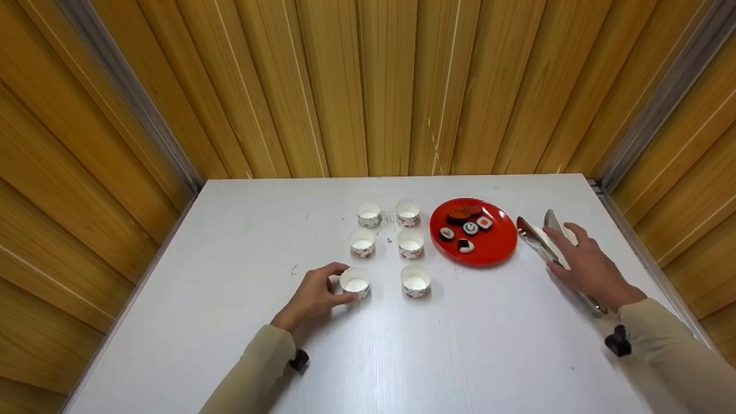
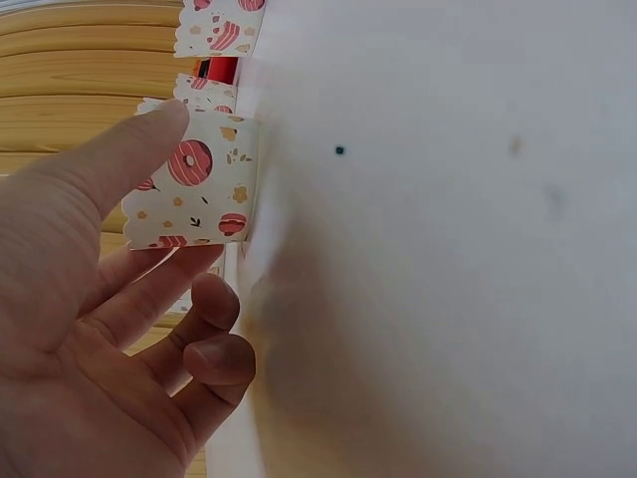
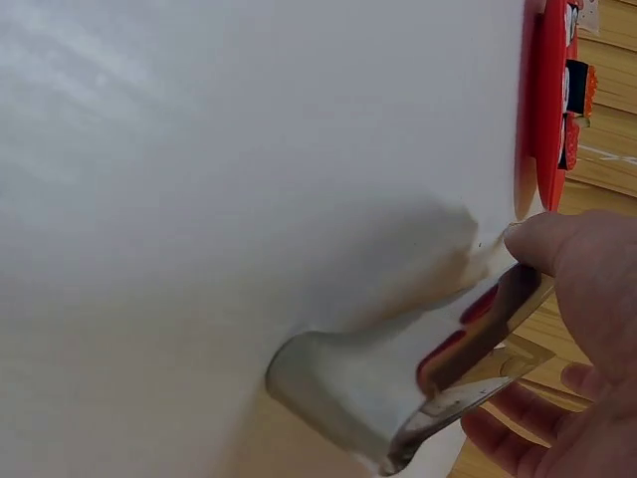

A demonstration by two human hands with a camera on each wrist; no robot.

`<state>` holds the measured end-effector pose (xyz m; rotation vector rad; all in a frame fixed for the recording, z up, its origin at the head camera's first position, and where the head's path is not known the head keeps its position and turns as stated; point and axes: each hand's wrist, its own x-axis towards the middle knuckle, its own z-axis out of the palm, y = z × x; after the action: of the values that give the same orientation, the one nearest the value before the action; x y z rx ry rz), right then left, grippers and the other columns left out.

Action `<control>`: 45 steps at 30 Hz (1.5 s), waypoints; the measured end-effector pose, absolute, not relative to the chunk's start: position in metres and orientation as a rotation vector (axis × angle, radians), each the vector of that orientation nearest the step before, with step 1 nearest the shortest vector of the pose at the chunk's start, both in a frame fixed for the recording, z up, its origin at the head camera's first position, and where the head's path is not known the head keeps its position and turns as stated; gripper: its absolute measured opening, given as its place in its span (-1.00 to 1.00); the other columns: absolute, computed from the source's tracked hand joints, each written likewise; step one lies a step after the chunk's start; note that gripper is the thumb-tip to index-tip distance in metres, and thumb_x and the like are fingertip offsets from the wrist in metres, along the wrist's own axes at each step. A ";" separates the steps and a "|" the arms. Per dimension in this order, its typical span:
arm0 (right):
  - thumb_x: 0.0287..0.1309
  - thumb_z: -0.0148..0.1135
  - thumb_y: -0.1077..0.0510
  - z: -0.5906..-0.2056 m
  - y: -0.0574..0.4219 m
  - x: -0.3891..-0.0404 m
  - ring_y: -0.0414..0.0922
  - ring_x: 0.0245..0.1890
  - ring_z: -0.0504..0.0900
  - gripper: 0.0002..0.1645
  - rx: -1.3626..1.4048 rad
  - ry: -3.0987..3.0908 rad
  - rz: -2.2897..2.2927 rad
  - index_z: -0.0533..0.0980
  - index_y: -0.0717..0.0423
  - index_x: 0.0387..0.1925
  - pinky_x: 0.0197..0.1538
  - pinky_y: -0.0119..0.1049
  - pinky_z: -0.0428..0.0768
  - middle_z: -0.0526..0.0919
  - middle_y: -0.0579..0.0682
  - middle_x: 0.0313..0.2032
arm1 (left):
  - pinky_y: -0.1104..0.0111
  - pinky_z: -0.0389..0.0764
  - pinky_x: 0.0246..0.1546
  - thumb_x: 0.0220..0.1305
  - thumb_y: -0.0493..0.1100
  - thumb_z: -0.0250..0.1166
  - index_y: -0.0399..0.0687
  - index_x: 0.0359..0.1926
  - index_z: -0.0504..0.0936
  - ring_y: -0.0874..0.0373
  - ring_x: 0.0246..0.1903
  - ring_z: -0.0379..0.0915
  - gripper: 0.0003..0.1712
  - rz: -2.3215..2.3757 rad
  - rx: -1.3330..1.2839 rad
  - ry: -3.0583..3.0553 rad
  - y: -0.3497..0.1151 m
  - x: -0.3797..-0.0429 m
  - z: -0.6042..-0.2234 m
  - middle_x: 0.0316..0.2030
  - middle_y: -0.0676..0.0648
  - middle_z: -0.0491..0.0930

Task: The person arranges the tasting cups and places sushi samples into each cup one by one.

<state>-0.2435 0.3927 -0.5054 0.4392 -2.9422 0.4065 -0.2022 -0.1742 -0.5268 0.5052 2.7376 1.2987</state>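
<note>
My left hand (image 1: 313,293) pinches a white paper baking cup (image 1: 355,282) between thumb and fingers, at the near end of the left row of cups. Pink doughnuts are printed on its wall (image 2: 189,189) in the left wrist view, where the cup stands upright on the table. At the right, my right hand (image 1: 591,269) holds metal tongs (image 1: 560,222), thumb on one arm and fingers at the other. The tongs' arms stand apart, and their shiny bent end (image 3: 338,393) shows in the right wrist view.
Several more paper cups (image 1: 410,244) stand in two rows mid-table. A red plate (image 1: 489,253) right of them bears several sushi pieces (image 1: 470,228), near the tongs' tips. Wood-patterned walls (image 1: 385,86) enclose the white table (image 1: 241,247) at the back and sides.
</note>
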 end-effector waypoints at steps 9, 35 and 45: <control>0.31 0.36 0.05 -0.506 0.394 -0.243 0.40 -0.17 0.59 0.11 0.295 -3.105 0.557 -0.13 -0.16 0.64 -0.14 0.41 0.59 0.08 0.57 0.32 | 0.30 0.50 -0.27 0.14 0.02 0.59 -0.15 0.23 0.59 0.11 -0.32 0.47 -0.30 1.308 0.502 2.734 -0.175 -0.202 -0.528 0.09 -0.06 0.67; 0.37 0.28 0.04 -0.513 0.400 -0.242 0.12 -0.35 0.51 0.04 0.340 -3.134 0.598 -0.11 -0.08 0.64 -0.38 -0.02 0.54 0.39 0.45 -0.05 | 0.29 0.51 -0.27 0.12 0.05 0.60 -0.15 0.22 0.59 0.11 -0.34 0.48 -0.29 1.318 0.518 2.732 -0.175 -0.203 -0.530 0.08 -0.09 0.68; 0.37 0.29 0.05 -0.514 0.402 -0.241 0.11 -0.34 0.50 0.02 0.345 -3.128 0.607 -0.09 -0.07 0.63 -0.36 -0.01 0.53 0.41 0.40 -0.07 | 0.27 0.51 -0.25 0.12 0.04 0.59 -0.15 0.22 0.59 0.10 -0.32 0.48 -0.29 1.319 0.509 2.728 -0.174 -0.202 -0.529 0.08 -0.09 0.67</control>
<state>-0.2413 0.4017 -0.5140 0.3454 -3.1277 0.6072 -0.2024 -0.1742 -0.5290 0.5091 2.7280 1.3187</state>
